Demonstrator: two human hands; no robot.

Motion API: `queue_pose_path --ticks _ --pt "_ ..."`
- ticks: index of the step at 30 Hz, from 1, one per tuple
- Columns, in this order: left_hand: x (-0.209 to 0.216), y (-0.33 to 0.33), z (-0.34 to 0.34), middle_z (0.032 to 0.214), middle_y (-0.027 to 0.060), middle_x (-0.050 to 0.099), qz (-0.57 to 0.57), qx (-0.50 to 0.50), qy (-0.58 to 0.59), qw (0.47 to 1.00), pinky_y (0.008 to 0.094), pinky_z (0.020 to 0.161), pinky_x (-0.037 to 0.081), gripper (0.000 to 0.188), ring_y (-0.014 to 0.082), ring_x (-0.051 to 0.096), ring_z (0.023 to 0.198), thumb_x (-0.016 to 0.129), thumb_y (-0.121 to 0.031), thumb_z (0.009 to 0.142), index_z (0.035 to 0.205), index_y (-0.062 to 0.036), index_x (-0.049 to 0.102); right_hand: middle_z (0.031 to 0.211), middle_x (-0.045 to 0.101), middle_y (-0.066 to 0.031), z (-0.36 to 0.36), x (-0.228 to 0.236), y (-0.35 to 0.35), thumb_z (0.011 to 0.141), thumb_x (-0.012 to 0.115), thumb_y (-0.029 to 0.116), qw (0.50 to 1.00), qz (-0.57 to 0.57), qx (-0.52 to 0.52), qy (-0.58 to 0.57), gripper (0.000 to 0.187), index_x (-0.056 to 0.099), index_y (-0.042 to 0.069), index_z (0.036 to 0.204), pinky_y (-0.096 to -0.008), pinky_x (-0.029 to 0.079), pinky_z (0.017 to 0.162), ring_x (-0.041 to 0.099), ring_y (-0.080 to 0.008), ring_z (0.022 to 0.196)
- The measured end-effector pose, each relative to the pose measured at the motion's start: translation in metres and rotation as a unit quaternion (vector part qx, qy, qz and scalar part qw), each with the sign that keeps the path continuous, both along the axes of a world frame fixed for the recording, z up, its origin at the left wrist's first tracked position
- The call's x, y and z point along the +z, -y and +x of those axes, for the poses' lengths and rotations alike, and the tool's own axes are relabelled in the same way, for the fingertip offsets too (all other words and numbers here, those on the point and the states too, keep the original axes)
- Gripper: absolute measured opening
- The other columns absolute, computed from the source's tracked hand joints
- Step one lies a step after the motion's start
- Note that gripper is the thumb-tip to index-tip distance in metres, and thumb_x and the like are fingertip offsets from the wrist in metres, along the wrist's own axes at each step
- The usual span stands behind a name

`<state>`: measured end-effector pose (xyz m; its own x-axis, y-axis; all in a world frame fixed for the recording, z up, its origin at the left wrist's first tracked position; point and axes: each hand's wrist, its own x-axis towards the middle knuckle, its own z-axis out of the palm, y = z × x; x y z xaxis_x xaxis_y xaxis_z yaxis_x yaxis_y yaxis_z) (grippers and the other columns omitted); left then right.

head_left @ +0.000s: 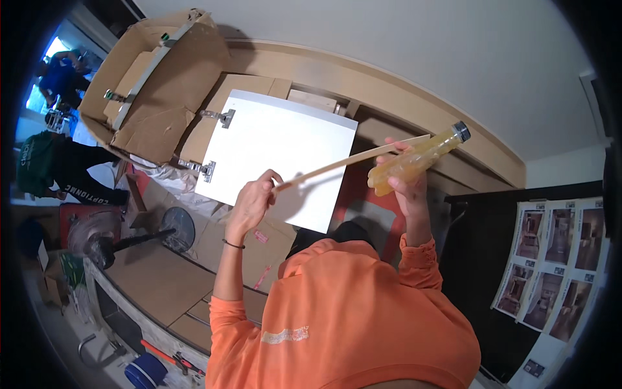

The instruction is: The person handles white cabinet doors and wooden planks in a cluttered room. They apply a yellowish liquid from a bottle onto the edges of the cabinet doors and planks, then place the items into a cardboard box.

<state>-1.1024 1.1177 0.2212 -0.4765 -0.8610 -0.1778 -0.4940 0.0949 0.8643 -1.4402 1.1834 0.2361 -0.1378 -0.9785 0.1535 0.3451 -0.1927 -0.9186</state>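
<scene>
My left hand (253,200) pinches the near end of a long thin wooden strip (330,166). The strip slants up to the right above a white panel (275,152) and casts a shadow on it. My right hand (409,194) is wrapped round a clear plastic bottle of yellowish liquid (414,162), tilted with its dark cap (461,131) up and to the right. The strip's far end passes by the fingers of this hand; whether they grip it too I cannot tell. Two metal hinges (227,118) are attached along the panel's left edge.
An open cardboard box (175,78) with a metal rail stands beyond the panel's left. A pedestal fan (97,233) lies at lower left, near cardboard sheets (155,282). Two people (48,162) are at far left. Printed photo sheets (547,259) hang on a dark surface at right.
</scene>
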Motion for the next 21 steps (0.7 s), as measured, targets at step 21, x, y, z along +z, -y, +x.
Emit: queue_pose_path --ticks 21 --pt "-0.013 -0.011 -0.056 0.073 0.0127 0.057 -0.53 0.259 -0.011 0.808 0.0393 0.059 0.043 0.084 0.0296 0.054 0.06 0.032 -0.075 0.093 0.109 0.0021 0.06 0.146 0.036 -0.0208 -0.052 0.022 0.039 0.076 0.082 0.013 0.989 -0.079 0.055 0.109 0.066 0.045 0.009 0.13 -0.0457 0.052 0.103 0.056 -0.0325 0.122"
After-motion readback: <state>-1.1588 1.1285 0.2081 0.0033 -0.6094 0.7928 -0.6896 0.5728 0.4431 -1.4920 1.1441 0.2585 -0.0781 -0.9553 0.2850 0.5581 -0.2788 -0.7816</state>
